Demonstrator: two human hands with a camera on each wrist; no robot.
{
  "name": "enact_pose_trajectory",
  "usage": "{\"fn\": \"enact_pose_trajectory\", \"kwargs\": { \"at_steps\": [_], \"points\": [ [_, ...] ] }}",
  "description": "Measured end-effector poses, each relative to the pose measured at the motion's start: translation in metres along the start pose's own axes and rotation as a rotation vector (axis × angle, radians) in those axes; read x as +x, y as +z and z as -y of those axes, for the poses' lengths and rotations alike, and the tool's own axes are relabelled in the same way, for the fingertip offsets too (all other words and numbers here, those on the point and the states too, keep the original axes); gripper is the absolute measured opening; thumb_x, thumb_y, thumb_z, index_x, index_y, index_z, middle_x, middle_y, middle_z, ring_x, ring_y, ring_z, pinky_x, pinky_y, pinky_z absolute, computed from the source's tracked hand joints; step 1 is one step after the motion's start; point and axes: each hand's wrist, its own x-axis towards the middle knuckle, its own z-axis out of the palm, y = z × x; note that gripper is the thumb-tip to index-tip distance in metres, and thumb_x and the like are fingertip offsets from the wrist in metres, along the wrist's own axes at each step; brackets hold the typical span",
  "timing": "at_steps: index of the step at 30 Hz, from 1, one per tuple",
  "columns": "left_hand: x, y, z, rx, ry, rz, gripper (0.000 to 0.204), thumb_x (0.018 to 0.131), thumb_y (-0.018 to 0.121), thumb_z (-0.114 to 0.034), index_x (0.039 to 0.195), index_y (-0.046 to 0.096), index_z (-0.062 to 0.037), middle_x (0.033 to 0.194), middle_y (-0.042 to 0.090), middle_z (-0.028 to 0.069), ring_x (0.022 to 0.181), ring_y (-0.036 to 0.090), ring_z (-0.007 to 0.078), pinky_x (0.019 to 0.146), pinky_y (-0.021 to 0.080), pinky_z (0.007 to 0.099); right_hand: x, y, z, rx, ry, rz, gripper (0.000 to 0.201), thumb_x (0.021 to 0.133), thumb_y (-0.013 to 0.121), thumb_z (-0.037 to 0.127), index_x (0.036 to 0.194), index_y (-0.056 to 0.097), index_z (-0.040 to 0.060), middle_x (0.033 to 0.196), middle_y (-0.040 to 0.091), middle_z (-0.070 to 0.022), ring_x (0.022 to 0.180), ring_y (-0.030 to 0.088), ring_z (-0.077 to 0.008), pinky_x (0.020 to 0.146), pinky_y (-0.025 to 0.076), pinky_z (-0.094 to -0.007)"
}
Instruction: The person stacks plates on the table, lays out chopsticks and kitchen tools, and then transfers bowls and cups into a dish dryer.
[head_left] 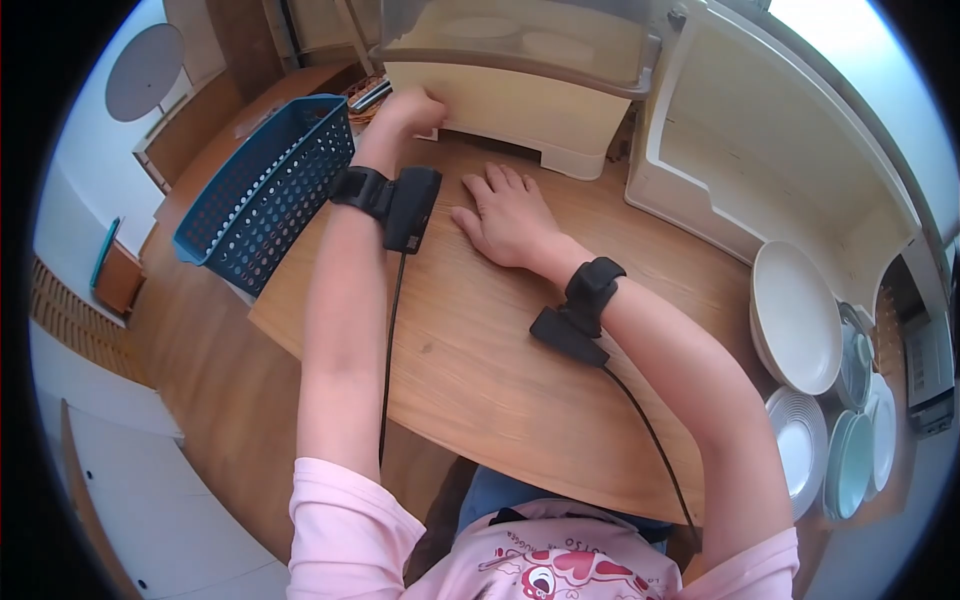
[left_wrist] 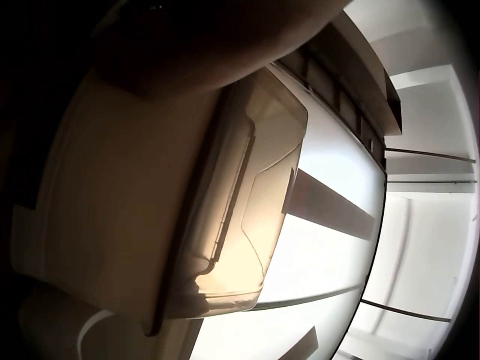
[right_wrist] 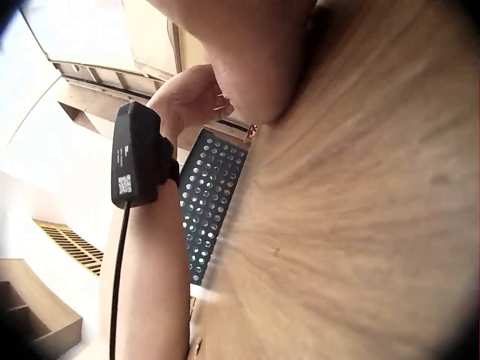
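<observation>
A cream box (head_left: 520, 105) with a translucent lid (head_left: 520, 35) stands at the table's back. At the box's lower left front corner is the left hand (head_left: 412, 112), its fingers curled against it; no grip on the rim can be made out. In the right wrist view the left hand (right_wrist: 193, 99) also shows bent fingers. The left wrist view has the box (left_wrist: 127, 187) and lid (left_wrist: 270, 195) close up, under a dark blurred part of the hand. Palm down, the right hand (head_left: 510, 215) rests on the wooden table (head_left: 480, 350) before the box, fingers spread.
A blue perforated basket (head_left: 270, 190) stands left of the left forearm. At the right are a large cream open bin (head_left: 780, 150), an upright off-white bowl (head_left: 795, 318), a white ridged plate (head_left: 798, 450) and pale green plates (head_left: 852, 465). Cables trail from both wrist cameras.
</observation>
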Motion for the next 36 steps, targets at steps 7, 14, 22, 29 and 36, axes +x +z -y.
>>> {"fn": "enact_pose_trajectory", "kwargs": {
  "at_steps": [7, 14, 22, 29, 36],
  "points": [
    [0.000, -0.013, 0.029, 0.287, -0.019, -0.348, 0.031, 0.080, 0.057, -0.027, 0.098, 0.071, -0.0052, 0.100, 0.068, 0.0195, 0.097, 0.064, 0.0314, 0.085, 0.050, 0.0390, 0.001, 0.000, -0.009, 0.091, 0.013, -0.019, 0.058, 0.091, 0.048, 0.045, 0.133, 0.046, 0.0050, 0.143, 0.038, -0.0219, 0.136, 0.030, -0.0358, 0.112, 0.021, -0.0489],
    [-0.027, -0.042, 0.040, 0.435, 0.170, -0.684, 0.028, 0.082, 0.060, -0.027, 0.095, 0.070, -0.0040, 0.090, 0.069, 0.0176, 0.088, 0.066, 0.0328, 0.080, 0.051, 0.0370, 0.004, 0.002, -0.022, 0.221, 0.008, -0.055, 0.057, 0.085, 0.058, 0.042, 0.128, 0.052, 0.0042, 0.140, 0.041, -0.0195, 0.135, 0.032, -0.0334, 0.112, 0.022, -0.0459],
    [-0.073, -0.140, 0.075, 0.619, -0.156, -0.290, 0.034, 0.084, 0.061, -0.029, 0.100, 0.066, 0.0000, 0.090, 0.069, 0.0146, 0.086, 0.067, 0.0243, 0.079, 0.051, 0.0354, 0.003, 0.006, -0.029, 0.304, -0.021, -0.126, 0.051, 0.082, 0.063, 0.038, 0.120, 0.057, 0.0035, 0.129, 0.052, -0.0137, 0.132, 0.037, -0.0326, 0.111, 0.024, -0.0434],
    [-0.103, -0.143, 0.150, 0.361, -0.338, 0.228, 0.034, 0.086, 0.061, -0.028, 0.105, 0.066, -0.0002, 0.086, 0.068, 0.0091, 0.072, 0.063, 0.0141, 0.067, 0.051, 0.0268, 0.003, 0.001, -0.032, 0.328, -0.019, -0.078, 0.054, 0.083, 0.062, 0.042, 0.122, 0.055, 0.0054, 0.139, 0.046, -0.0176, 0.134, 0.036, -0.0331, 0.112, 0.024, -0.0446],
    [-0.140, -0.125, 0.116, -0.327, -0.630, 0.112, 0.031, 0.092, 0.054, -0.028, 0.102, 0.065, -0.0008, 0.088, 0.068, 0.0037, 0.073, 0.062, 0.0099, 0.065, 0.050, 0.0242, 0.000, 0.001, -0.033, 0.341, -0.080, -0.091, 0.049, 0.083, 0.064, 0.038, 0.117, 0.058, 0.0035, 0.132, 0.051, -0.0184, 0.126, 0.043, -0.0337, 0.108, 0.030, -0.0430]
  ]
}}
